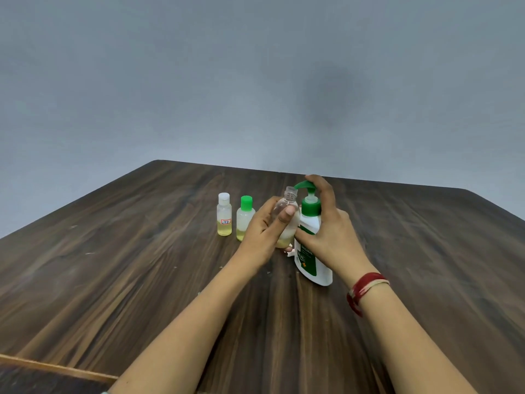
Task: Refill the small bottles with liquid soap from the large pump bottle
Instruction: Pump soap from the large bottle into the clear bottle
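A large white pump bottle (312, 260) with a green label and green pump head stands on the dark wooden table (142, 265). My right hand (332, 226) wraps it, fingers on top of the pump. My left hand (264, 231) holds a small clear uncapped bottle (287, 207) upright, its open neck just under the pump spout; a little yellowish liquid shows at its bottom. To the left stand two small capped bottles: one with a white cap and a small label (224, 214), one with a green cap (245, 217), each with some yellow liquid.
A small whitish object, perhaps a cap (289, 253), lies on the table beneath the held bottle. The table's far edge meets a plain grey wall (255, 81). A lighter wood strip (56, 371) runs along the near left corner.
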### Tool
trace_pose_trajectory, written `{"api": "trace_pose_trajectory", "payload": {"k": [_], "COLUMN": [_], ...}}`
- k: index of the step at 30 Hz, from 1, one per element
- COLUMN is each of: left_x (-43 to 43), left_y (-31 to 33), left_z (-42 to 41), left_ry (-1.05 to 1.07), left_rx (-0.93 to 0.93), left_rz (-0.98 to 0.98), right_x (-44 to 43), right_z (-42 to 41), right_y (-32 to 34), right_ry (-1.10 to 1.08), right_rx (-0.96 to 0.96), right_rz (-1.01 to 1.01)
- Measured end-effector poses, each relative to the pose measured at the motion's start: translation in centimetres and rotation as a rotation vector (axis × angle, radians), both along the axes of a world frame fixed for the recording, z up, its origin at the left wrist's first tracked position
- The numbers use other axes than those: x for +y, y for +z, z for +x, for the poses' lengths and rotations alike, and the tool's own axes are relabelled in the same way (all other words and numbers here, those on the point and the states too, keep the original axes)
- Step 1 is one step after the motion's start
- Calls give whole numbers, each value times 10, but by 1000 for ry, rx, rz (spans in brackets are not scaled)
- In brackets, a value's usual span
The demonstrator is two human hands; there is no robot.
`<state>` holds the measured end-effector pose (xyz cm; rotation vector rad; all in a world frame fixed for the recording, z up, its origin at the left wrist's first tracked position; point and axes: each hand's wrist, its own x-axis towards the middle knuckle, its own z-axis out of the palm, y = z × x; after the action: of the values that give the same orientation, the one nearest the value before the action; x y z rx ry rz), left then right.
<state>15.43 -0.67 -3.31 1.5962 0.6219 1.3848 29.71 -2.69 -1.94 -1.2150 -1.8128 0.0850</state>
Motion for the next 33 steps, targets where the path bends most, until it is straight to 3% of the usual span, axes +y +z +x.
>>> {"api": "trace_pose_trajectory", "payload": {"k": [33], "left_x": [1], "left_y": [-2], "left_z": [-2], "left_ry": [-53], "left_rx": [24], "left_rz": [-1], "right_x": [1], "right_z": [-2], "right_y": [2], "right_ry": [-11], "right_rx": [-23], "right_rz": [14]}}
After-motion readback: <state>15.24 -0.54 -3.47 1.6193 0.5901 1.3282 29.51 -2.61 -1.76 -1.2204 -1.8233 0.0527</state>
